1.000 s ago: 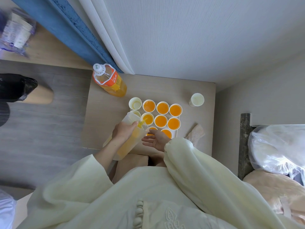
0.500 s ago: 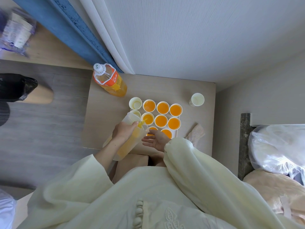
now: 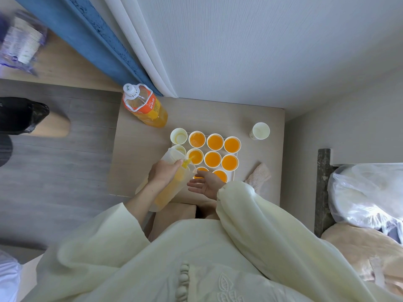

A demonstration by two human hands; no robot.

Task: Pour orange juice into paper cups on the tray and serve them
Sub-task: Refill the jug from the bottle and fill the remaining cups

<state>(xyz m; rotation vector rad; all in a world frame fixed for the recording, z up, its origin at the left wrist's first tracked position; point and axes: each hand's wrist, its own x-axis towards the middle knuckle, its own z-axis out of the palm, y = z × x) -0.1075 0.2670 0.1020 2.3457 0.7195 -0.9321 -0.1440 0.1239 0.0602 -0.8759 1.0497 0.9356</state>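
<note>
Grey plank floor [image 3: 54, 171] to the left, pale wall [image 3: 261, 51] behind. In the corner stands a small wooden table [image 3: 218, 118]; on it is a tray [image 3: 233, 175] of paper cups [image 3: 214, 141], most holding orange juice. The left hand [image 3: 163, 173] curls round a tilted jug [image 3: 168, 192], its spout over a cup at the tray's left side. The right hand [image 3: 205, 184] is beside the jug, palm up, fingers spread.

A crumpled beige cloth [image 3: 259, 176] lay on the bench [image 3: 135, 153] near its right edge, a blue curtain [image 3: 91, 40] and white curtain [image 3: 139, 40] hung behind, a black bag [image 3: 19, 115] sat over the grey floor [image 3: 54, 171], and a clear plastic bag [image 3: 366, 192] lay far right.
</note>
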